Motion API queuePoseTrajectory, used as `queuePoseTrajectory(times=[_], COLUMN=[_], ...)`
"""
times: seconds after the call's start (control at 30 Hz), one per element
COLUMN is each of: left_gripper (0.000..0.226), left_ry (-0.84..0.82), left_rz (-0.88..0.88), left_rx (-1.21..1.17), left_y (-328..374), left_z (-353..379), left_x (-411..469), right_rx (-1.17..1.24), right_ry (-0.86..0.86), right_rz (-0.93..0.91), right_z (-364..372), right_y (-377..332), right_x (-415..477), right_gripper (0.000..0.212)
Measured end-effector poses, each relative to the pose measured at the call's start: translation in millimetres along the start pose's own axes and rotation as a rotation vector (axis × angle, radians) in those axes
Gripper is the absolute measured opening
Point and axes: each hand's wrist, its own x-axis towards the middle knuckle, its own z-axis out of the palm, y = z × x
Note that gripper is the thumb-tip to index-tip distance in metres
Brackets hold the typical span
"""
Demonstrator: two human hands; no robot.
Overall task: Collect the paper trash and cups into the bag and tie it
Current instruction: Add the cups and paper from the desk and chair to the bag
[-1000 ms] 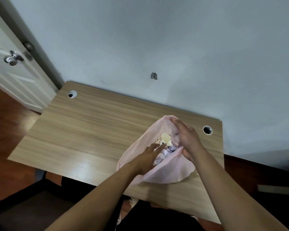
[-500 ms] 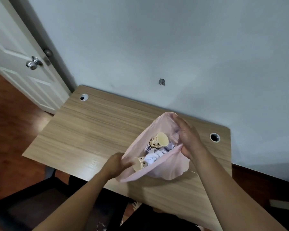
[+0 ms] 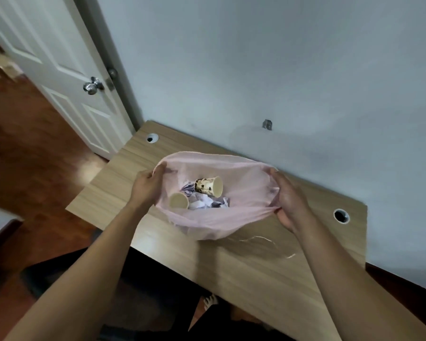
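Note:
A thin pink plastic bag (image 3: 246, 188) lies on the wooden desk (image 3: 268, 264) with its mouth stretched wide. Inside it lie a spotted paper cup (image 3: 208, 187) on its side, a plain paper cup (image 3: 178, 201) and crumpled white and purple paper (image 3: 207, 202). My left hand (image 3: 148, 187) grips the bag's left rim. My right hand (image 3: 289, 201) grips the rim on the right, the plastic bunched in its fingers.
A thin pale string (image 3: 263, 242) lies on the desk in front of the bag. The desk has two cable holes, one at the back left (image 3: 152, 138) and one at the right (image 3: 341, 215). A white door (image 3: 59, 77) stands to the left, a grey wall behind.
My left hand moved from inside the bag to its left rim, and both hands pulled apart, stretching the mouth wide. The view shifted, so the desk sits further right.

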Motion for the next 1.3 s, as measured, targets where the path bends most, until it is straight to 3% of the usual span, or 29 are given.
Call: queuePoseTrajectory(times=[0.13,0.27,0.4,0.7,0.9,1.1,1.3], left_gripper=[0.035,0.023,0.018,0.037,0.038,0.022,0.032], left_ry=[-0.017,-0.041,-0.063,-0.083,-0.106,-0.223,-0.388], left_rz=[-0.087,-0.160,-0.111,-0.191,-0.232,-0.107,0.208], left_rx=[0.035,-0.051,-0.101,-0.066,-0.109,0.145,0.672], left_y=[-30.7,-61.7,-70.7,-87.3,-89.5,-106.7,-125.8], left_z=[-2.7,-4.8,-11.2,-26.7,-39.6,-49.5,-82.4], left_x=[4.5,-1.1,-14.6,-62.4,-130.4,-193.2,-240.9], right_rx=[-0.109,-0.147,-0.145,-0.138,-0.143,-0.148,-0.297], right_ry=[0.024,0.014,0.019,0.034,0.029,-0.060,-0.165], right_rz=[0.105,0.143,0.153,0.096,0.104,0.145,0.165], right_z=[-1.2,-9.4,-16.9,-35.3,-55.2,-65.1,-40.6], right_y=[30.3,55.5,57.8,57.6,82.4,118.0,170.6], right_x=[2.0,-2.0,-10.3,-48.5,-98.2,-151.7,-199.5], right_gripper=[0.026,0.049,0.027,0.034,0.014,0.025,0.026])
